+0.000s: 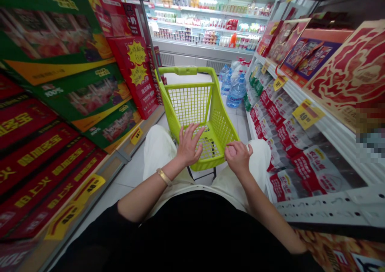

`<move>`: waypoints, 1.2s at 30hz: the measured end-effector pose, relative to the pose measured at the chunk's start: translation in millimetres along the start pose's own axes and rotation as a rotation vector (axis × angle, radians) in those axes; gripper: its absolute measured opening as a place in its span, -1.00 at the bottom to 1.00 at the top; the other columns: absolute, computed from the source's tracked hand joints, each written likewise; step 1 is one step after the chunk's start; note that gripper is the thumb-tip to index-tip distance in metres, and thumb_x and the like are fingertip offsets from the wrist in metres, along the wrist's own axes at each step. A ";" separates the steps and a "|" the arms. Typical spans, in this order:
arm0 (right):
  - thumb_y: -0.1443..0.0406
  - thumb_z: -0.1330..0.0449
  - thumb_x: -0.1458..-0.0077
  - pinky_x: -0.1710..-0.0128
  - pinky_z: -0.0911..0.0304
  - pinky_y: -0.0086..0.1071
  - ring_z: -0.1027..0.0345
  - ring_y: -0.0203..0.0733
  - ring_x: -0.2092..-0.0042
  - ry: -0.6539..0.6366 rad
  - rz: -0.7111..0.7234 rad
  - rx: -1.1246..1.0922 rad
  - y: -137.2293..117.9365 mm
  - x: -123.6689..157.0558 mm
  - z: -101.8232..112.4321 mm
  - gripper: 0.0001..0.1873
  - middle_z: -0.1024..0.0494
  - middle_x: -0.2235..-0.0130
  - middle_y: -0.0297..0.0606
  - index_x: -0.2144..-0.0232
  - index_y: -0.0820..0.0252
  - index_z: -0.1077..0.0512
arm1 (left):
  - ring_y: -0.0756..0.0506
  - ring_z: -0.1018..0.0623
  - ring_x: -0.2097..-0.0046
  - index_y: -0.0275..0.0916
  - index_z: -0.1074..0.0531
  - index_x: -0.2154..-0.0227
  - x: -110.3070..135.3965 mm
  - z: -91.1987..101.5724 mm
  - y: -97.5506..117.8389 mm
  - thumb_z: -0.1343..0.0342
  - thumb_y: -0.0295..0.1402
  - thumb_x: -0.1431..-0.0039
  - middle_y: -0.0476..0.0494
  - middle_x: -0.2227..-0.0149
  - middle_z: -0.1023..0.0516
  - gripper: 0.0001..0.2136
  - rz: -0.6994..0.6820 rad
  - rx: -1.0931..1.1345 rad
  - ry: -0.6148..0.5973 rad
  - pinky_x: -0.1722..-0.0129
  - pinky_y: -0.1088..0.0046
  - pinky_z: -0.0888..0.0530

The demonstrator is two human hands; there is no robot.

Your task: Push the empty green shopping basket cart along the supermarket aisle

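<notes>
A lime-green plastic shopping cart (224, 119) with a slotted basket stands on the floor between my knees. Its handle (186, 70) is at the far side. My left hand (190, 144), with a gold-coloured bracelet (164, 177) on the wrist, hovers over the near left part of the basket, fingers spread and holding nothing. At the near right corner is my right hand (239, 156), its fingers curled in with nothing visible in them. Whether it touches the basket edge I cannot tell.
Stacked drink cartons (90, 95) line the left side. On the right are shelves with boxed goods (319, 55) and red-labelled bottle packs (288, 131). Large water bottles (236, 91) stand on the floor ahead, before a refrigerated display (204, 41). A grey pole (148, 27) rises behind the cart's left side.
</notes>
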State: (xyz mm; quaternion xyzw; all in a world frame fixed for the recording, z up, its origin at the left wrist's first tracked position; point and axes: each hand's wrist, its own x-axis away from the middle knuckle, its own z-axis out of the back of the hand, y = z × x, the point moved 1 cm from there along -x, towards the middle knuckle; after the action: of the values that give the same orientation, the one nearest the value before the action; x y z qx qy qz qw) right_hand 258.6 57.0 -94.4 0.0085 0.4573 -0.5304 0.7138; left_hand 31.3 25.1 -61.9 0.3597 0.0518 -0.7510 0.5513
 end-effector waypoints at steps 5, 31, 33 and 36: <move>0.25 -0.19 -0.15 -0.30 0.19 -0.02 -0.44 -0.11 0.12 -0.070 0.096 -0.072 -39.5 16.4 -6.1 -0.92 -0.61 0.23 -0.30 0.32 0.07 -0.50 | -0.23 -0.26 -0.37 -0.26 -0.19 -0.34 -15.0 -0.7 -11.2 0.17 -0.35 -0.33 -0.29 -0.30 -0.36 -0.48 -0.080 0.092 -0.009 -0.40 0.02 -0.09; 0.25 -0.18 -0.15 -0.29 0.15 -0.06 -0.44 -0.12 0.15 -0.024 0.144 0.004 -34.0 21.2 -3.2 -0.91 -0.61 0.24 -0.30 0.30 0.07 -0.50 | -0.26 -0.50 -0.17 -0.14 -0.40 -0.25 -25.9 -9.3 12.6 0.03 -0.34 -0.36 -0.27 -0.28 -0.41 -0.57 0.077 -0.218 -0.273 -0.18 0.07 -0.43; 0.26 -0.21 -0.15 -0.30 0.16 -0.08 -0.43 -0.13 0.16 -0.064 0.205 -0.043 -47.9 27.2 -6.7 -0.93 -0.60 0.24 -0.33 0.29 0.05 -0.49 | -0.26 -0.50 -0.16 -0.14 -0.40 -0.24 -26.8 -10.4 12.4 0.03 -0.34 -0.36 -0.27 -0.28 -0.41 -0.57 0.079 -0.233 -0.278 -0.17 0.08 -0.43; 0.25 -0.22 -0.15 -0.30 0.18 -0.09 -0.43 -0.14 0.17 -0.090 0.238 -0.071 -55.4 30.3 -7.9 -0.94 -0.60 0.24 -0.35 0.29 0.04 -0.49 | -0.26 -0.51 -0.15 -0.14 -0.39 -0.24 -28.3 -11.2 12.5 0.04 -0.33 -0.36 -0.27 -0.27 -0.41 -0.57 0.080 -0.250 -0.282 -0.16 0.07 -0.43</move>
State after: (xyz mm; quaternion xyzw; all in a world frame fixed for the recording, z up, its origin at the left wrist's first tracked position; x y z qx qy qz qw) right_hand 211.7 14.1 -92.9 0.0136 0.4391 -0.4255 0.7912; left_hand 51.3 48.0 -49.2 0.1813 0.0524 -0.7593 0.6227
